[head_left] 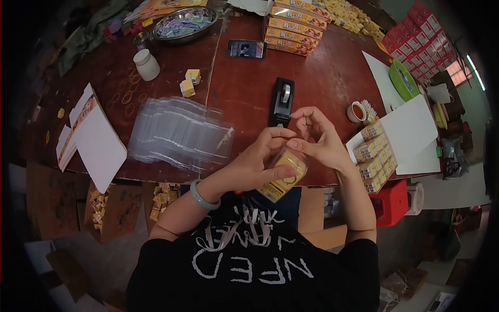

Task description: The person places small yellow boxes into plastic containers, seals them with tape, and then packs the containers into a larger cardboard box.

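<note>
My left hand [262, 161] is closed around a clear plastic box [285, 178] with yellow printed packs inside, its thumb pressed on the front. My right hand [318, 138] is at the top end of the box, thumb on the clear plastic and the other fingers curled above it. Just beyond my hands stands a black tape dispenser [281, 104] with a roll in it. To the left lies a fanned stack of flat clear plastic sleeves [174, 134].
Small yellow boxes [188, 86], rubber bands [126, 97] and a white jar [146, 65] lie at left. A phone [247, 49] and stacked orange boxes [294, 31] stand farther back. At right are small packs in rows [375, 156] and a green basin [403, 80].
</note>
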`<state>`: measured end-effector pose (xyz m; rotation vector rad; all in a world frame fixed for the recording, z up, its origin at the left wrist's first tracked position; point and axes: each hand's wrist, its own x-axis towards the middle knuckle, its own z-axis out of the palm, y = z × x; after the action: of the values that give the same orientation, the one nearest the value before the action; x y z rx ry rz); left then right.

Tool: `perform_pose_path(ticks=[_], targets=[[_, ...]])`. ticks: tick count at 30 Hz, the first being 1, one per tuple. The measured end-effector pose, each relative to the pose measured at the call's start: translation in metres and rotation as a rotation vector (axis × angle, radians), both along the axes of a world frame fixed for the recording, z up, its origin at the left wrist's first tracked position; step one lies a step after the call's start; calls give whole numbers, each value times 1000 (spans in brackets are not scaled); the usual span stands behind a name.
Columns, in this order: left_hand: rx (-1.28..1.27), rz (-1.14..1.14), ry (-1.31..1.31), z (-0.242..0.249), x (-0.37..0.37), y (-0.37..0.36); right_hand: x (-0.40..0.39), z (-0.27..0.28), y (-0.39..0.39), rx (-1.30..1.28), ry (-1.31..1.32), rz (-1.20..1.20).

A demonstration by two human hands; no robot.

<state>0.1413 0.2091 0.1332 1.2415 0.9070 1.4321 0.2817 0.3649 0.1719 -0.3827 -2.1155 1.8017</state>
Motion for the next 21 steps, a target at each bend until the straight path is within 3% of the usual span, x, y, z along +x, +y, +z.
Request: perform_pose_path(ticks=[4,5,7,10,14,16,19,20,21], targets=[[-30,-166,-221,5,-3,-2,9,0,2,203,226,-115],[-31,-230,-252,5,-5,-2,18,10,0,120,214,-25],[65,-360,-304,-8,-3,-2,23,27,-8,239,329,316],[39,-486,-234,-26,-5,-11,22,54,-33,406,208,589],[116,-495,-290,-26,-5,-16,23,56,-49,489,29,523],[-104,-565,-445,-21,-8,-22,29,46,-51,506,11,455],[-183,-608,-504,-63,-5,-17,34,38,-54,578,29,272],[-195,-500,-423,-78,2,-16,38,39,-57,694,-8,119],[-272,-488,-624,-79,10,-13,42,38,-58,686,4,88]])
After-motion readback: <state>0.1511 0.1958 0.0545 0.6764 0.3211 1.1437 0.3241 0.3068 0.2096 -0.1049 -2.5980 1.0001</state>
